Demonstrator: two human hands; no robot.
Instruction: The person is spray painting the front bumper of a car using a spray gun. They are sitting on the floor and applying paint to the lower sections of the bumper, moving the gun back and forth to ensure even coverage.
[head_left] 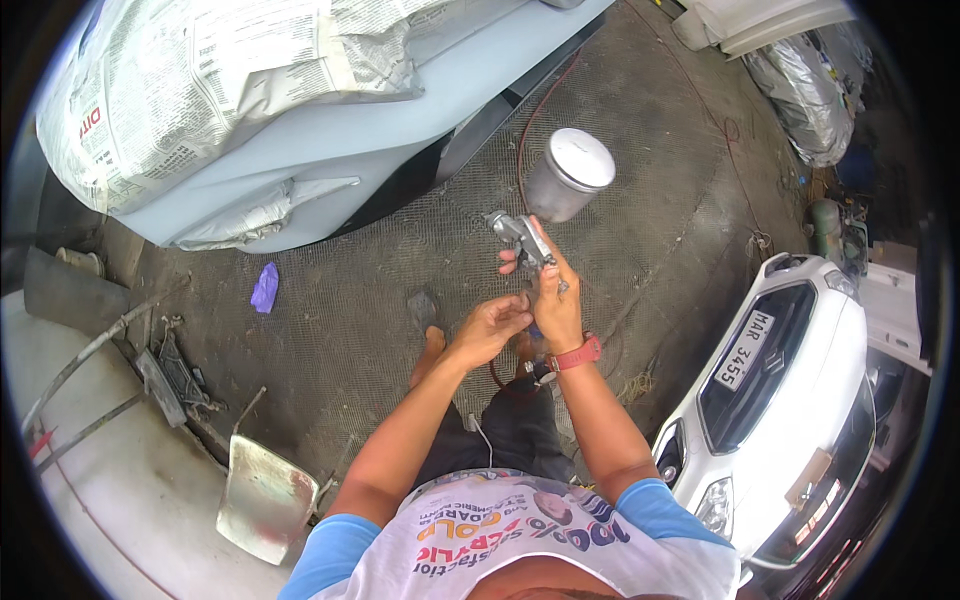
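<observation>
My right hand (555, 300) is wrapped around the handle of a silver spray gun (520, 235), its fingers spread along the gun's body. A round metal paint cup (568, 178) with a pale lid sits at the far end of the gun. Just below the handle, my left hand (490, 328) has its thumb and fingertips pinched together close to my right palm. What the left fingertips grip is hidden. A watch with a red strap (578, 356) is on my right wrist.
A pale blue-grey car body (400, 130), partly masked with newspaper (220, 70), stands at far left. A white car (790, 370) is at right. Thin red hose (525, 130) crosses the floor. Purple crumpled plastic (264, 288), a worn chair (265, 495) and metal parts (165, 385) lie left.
</observation>
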